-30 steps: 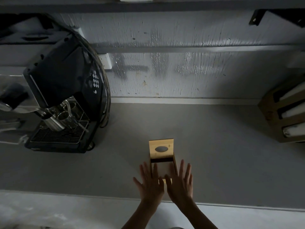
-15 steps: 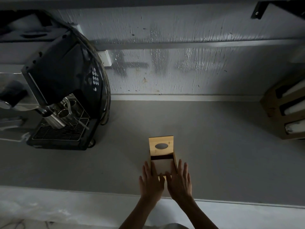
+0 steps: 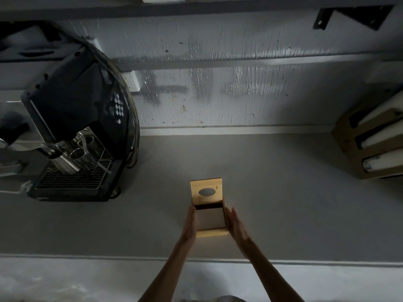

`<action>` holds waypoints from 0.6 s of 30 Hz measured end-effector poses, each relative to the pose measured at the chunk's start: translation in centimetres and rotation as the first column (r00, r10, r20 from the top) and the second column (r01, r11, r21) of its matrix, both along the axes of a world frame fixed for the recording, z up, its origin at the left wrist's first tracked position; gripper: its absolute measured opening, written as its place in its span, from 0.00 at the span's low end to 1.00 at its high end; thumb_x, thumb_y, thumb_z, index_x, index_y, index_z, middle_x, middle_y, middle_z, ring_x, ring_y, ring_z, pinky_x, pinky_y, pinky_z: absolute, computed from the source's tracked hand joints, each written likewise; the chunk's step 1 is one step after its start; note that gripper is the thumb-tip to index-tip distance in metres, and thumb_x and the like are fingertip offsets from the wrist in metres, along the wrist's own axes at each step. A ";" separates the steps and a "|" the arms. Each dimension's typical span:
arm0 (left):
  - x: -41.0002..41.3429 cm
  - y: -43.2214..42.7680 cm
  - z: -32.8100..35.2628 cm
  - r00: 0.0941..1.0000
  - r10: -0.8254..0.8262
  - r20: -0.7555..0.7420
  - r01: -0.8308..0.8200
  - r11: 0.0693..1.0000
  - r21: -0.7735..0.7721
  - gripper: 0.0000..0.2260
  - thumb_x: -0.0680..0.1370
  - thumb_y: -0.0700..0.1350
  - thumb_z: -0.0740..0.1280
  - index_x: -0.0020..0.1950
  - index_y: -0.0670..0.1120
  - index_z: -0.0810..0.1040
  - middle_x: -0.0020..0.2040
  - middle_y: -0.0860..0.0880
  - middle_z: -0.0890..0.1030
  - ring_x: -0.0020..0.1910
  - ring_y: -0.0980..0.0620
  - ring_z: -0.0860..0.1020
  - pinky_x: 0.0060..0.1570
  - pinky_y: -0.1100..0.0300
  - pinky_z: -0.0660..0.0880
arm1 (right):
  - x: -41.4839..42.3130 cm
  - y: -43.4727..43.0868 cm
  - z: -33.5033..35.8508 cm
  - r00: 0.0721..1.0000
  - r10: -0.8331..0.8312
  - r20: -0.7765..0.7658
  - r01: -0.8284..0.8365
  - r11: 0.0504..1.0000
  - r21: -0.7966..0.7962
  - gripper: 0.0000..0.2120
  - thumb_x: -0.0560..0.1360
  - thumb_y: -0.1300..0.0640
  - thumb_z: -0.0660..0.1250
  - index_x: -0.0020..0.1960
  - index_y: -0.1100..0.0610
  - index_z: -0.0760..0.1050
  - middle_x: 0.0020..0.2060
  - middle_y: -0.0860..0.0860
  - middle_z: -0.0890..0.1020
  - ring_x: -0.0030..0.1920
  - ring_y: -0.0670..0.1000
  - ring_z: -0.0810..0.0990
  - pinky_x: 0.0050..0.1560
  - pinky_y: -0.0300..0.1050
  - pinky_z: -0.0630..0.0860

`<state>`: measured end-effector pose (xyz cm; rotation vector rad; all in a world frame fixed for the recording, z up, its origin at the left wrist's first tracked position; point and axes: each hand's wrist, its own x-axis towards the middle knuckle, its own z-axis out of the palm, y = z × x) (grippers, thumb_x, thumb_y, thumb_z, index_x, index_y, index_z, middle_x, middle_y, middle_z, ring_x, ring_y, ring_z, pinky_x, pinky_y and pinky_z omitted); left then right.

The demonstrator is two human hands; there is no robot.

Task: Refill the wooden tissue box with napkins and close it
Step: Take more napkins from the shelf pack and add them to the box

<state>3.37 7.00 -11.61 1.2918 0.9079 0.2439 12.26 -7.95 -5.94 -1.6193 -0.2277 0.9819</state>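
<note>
The wooden tissue box (image 3: 210, 233) stands near the worktop's (image 3: 283, 203) near edge, lid (image 3: 206, 190) raised, white napkins (image 3: 210, 219) inside. The left hand (image 3: 189, 228) and right hand (image 3: 236, 228) flank it, fingers straight and released, flat beside its side walls.

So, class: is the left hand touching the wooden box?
Touching. The head view shows the left hand flat against the box side, with no gap visible between them.
</note>
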 end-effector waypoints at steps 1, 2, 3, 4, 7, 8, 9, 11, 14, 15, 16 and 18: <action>0.4 0.4 -2.2 1.000 -0.019 -0.020 0.019 1.000 -0.002 0.41 0.69 0.75 0.55 0.75 0.51 0.63 0.75 0.48 0.66 0.73 0.50 0.65 0.74 0.44 0.59 | -0.1 0.2 1.4 1.000 0.014 -0.001 -0.014 0.999 -0.029 0.51 0.66 0.22 0.50 0.76 0.57 0.51 0.76 0.51 0.56 0.75 0.48 0.55 0.73 0.43 0.51; 0.6 0.4 -3.8 0.997 -0.062 -0.039 0.061 0.998 -0.007 0.40 0.70 0.75 0.55 0.75 0.52 0.63 0.75 0.49 0.66 0.73 0.50 0.65 0.74 0.43 0.60 | -0.1 0.3 2.2 0.999 0.028 0.021 -0.027 0.998 -0.048 0.44 0.71 0.28 0.49 0.76 0.57 0.52 0.75 0.48 0.57 0.74 0.48 0.55 0.72 0.42 0.51; 0.8 0.0 -4.7 0.996 -0.080 -0.041 0.079 0.996 -0.031 0.37 0.71 0.74 0.55 0.74 0.54 0.63 0.75 0.49 0.66 0.74 0.50 0.65 0.74 0.42 0.60 | -0.1 0.1 2.8 0.999 0.035 0.025 -0.034 0.998 -0.046 0.39 0.75 0.32 0.49 0.76 0.56 0.52 0.72 0.46 0.58 0.74 0.48 0.55 0.72 0.43 0.51; 1.0 -0.3 -6.7 0.997 -0.065 -0.032 0.064 0.997 -0.036 0.36 0.72 0.73 0.55 0.74 0.55 0.63 0.75 0.50 0.66 0.74 0.50 0.65 0.74 0.41 0.60 | 0.2 -0.2 2.6 1.000 0.014 0.019 -0.013 0.999 -0.031 0.41 0.73 0.30 0.49 0.76 0.56 0.52 0.72 0.46 0.57 0.74 0.47 0.55 0.72 0.43 0.51; 1.3 -0.9 -4.7 0.992 -0.119 -0.047 0.116 0.992 -0.058 0.34 0.73 0.72 0.57 0.74 0.56 0.64 0.75 0.52 0.66 0.74 0.52 0.65 0.74 0.43 0.59 | 0.6 -2.3 1.6 0.996 -0.087 0.022 0.087 0.996 -0.010 0.44 0.70 0.28 0.46 0.76 0.57 0.51 0.76 0.50 0.55 0.75 0.48 0.55 0.74 0.46 0.51; 1.6 -1.8 -2.7 0.990 -0.129 -0.051 0.125 0.989 -0.077 0.33 0.73 0.72 0.55 0.74 0.57 0.64 0.75 0.56 0.66 0.73 0.55 0.65 0.75 0.45 0.58 | 0.6 -3.0 1.1 0.993 -0.119 0.016 0.119 0.993 -0.009 0.40 0.74 0.31 0.44 0.76 0.56 0.51 0.76 0.51 0.55 0.75 0.49 0.56 0.76 0.48 0.51; 1.7 -2.6 -1.1 0.986 -0.159 -0.057 0.153 0.983 -0.099 0.33 0.73 0.72 0.53 0.74 0.58 0.63 0.74 0.59 0.65 0.73 0.57 0.64 0.75 0.46 0.58 | 0.5 -3.7 1.1 0.990 -0.138 0.007 0.138 0.990 -0.014 0.36 0.76 0.35 0.43 0.76 0.56 0.52 0.76 0.51 0.56 0.75 0.50 0.56 0.76 0.50 0.52; 1.5 -3.6 -0.7 0.976 -0.207 -0.070 0.197 0.972 -0.128 0.33 0.72 0.74 0.51 0.74 0.61 0.62 0.75 0.60 0.63 0.73 0.58 0.62 0.75 0.47 0.57 | 0.2 -4.8 0.7 0.985 -0.170 0.013 0.170 0.985 -0.008 0.31 0.80 0.39 0.42 0.76 0.56 0.54 0.75 0.52 0.59 0.75 0.51 0.58 0.75 0.49 0.54; 0.9 -4.5 -1.7 0.976 -0.203 -0.075 0.192 0.972 -0.132 0.32 0.72 0.74 0.53 0.72 0.61 0.64 0.74 0.54 0.67 0.73 0.54 0.66 0.73 0.45 0.61 | -0.5 -5.4 1.2 0.985 -0.144 0.092 0.143 0.990 0.008 0.33 0.74 0.31 0.52 0.71 0.49 0.64 0.69 0.42 0.69 0.70 0.42 0.66 0.67 0.33 0.64; 0.8 -4.8 -0.7 0.977 -0.197 -0.084 0.186 0.975 -0.123 0.29 0.74 0.72 0.52 0.71 0.60 0.67 0.72 0.53 0.71 0.70 0.54 0.69 0.71 0.46 0.65 | -0.6 -5.5 0.8 0.985 -0.113 0.134 0.113 0.994 0.003 0.33 0.70 0.27 0.55 0.68 0.44 0.66 0.67 0.37 0.71 0.68 0.37 0.68 0.65 0.31 0.66; 0.9 -5.1 0.4 0.983 -0.166 -0.073 0.156 0.980 -0.127 0.25 0.77 0.68 0.52 0.69 0.60 0.70 0.68 0.53 0.75 0.67 0.54 0.73 0.69 0.47 0.68 | -0.6 -5.7 0.2 0.984 -0.090 0.156 0.093 0.996 -0.012 0.32 0.69 0.26 0.56 0.67 0.41 0.66 0.65 0.35 0.72 0.67 0.37 0.68 0.67 0.35 0.67; 0.9 -5.3 1.2 0.985 -0.164 -0.060 0.154 0.978 -0.143 0.22 0.79 0.65 0.51 0.66 0.60 0.73 0.64 0.54 0.78 0.64 0.54 0.76 0.65 0.49 0.71 | -0.6 -6.1 -1.3 0.987 -0.062 0.150 0.063 0.998 -0.006 0.30 0.71 0.29 0.56 0.69 0.42 0.66 0.69 0.40 0.71 0.71 0.42 0.66 0.72 0.47 0.64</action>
